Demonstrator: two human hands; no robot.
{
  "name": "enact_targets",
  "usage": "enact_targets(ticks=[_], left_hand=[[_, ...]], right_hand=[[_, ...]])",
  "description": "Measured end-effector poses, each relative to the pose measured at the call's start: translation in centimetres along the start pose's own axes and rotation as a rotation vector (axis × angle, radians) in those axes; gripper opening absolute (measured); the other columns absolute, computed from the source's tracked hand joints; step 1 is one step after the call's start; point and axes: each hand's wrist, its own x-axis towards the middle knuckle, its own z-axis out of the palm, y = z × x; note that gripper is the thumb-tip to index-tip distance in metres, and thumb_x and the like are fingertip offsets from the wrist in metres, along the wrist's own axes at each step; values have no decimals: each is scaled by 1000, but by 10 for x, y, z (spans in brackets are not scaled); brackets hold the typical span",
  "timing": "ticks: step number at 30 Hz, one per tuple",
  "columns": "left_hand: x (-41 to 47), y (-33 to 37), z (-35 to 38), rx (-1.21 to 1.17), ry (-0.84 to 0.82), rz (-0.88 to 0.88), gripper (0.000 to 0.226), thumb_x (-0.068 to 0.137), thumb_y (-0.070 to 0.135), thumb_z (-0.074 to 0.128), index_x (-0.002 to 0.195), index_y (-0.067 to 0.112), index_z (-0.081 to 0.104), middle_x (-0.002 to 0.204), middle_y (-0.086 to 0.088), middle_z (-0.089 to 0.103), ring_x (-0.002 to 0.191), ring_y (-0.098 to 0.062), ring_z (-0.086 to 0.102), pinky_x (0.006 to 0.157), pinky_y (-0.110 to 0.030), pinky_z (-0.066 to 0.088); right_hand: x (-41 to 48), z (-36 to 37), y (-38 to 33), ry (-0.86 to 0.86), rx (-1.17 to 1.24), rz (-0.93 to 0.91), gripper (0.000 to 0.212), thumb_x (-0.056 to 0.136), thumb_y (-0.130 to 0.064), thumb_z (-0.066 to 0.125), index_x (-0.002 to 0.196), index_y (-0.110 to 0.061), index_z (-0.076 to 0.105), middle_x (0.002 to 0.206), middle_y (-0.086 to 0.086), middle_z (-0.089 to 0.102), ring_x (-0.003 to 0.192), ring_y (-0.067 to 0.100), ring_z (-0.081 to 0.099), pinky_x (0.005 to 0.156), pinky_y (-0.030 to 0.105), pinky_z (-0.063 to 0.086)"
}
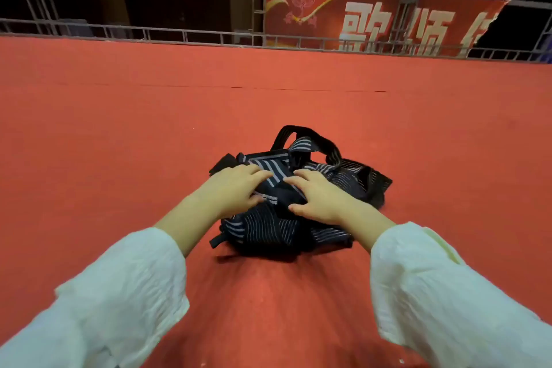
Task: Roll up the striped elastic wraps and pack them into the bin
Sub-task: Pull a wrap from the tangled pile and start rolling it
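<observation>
Fingers spread, left hand and right hand rest flat on tangled heap of dark navy white-striped elastic wraps, gripping nothing. Heap lies on red carpet floor; grey metal truss railing and red banner well beyond. Wraps unrolled, looped, crumpled

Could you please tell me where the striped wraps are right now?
In the head view, the striped wraps lie piled on the red carpet mid-frame, with the left hand and right hand resting on top.
</observation>
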Motion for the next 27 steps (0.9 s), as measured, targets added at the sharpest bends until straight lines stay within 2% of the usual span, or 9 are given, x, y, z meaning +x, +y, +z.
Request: enact_targets(ticks=[8,13,15,17,19,21,23,25,27], left_hand=[[38,0,48,-69,-25,50,59,97,32,51,149,19,28,151,1,34,138,-17,32,108,-32,33],[43,2,65,-102,78,45,53,96,34,52,143,16,38,141,-2,43,131,-20,38,102,-33,38],[45,5,68,-165,154,26,48,93,35,57,135,15,47,129,-3,50,123,-21,43,100,-34,39],[47,11,67,-300,179,-44,46,89,37,62,128,15,51,119,0,51,117,-17,41,100,-29,36],[49,17,66,-388,170,-77,43,84,36,69,118,14,51,107,5,47,107,-12,38,96,-27,36],[50,21,67,-387,142,-71,39,82,34,72,108,15,50,99,10,39,99,-8,32,91,-28,38],[50,23,70,-388,135,-62,35,81,32,72,104,16,51,97,11,37,96,-8,32,90,-28,38],[49,22,71,-396,142,-66,31,82,32,71,101,16,52,95,11,38,95,-8,32,88,-27,37],[47,21,69,-397,164,-74,25,84,31,69,95,18,51,92,13,39,91,-7,32,83,-26,39]], right_hand=[[35,38,28,-12,56,3,68,92,-28,58,151,-19,26,160,5,8,147,22,10,119,32,14],[36,48,36,73,246,-24,53,93,-23,57,144,-17,42,156,0,22,143,15,23,115,22,16],[36,50,37,193,433,7,39,93,-13,56,132,-14,55,147,0,36,136,10,34,111,18,22],[37,52,35,302,614,88,39,89,-5,59,127,-14,59,133,2,47,124,9,43,106,20,32],[39,55,36,335,825,210,41,86,-5,64,125,-16,56,117,4,59,107,12,55,98,25,43],[39,57,38,315,971,307,29,85,-9,69,111,-17,60,96,5,65,90,13,61,88,28,47],[40,59,40,293,972,339,6,84,-13,71,89,-11,68,82,4,66,78,12,58,80,33,46],[42,60,41,281,918,348,17,83,-17,71,80,0,68,74,6,61,72,14,53,72,32,43],[44,58,39,268,883,343,24,83,-18,71,82,6,66,72,7,59,70,14,50,70,32,42]])
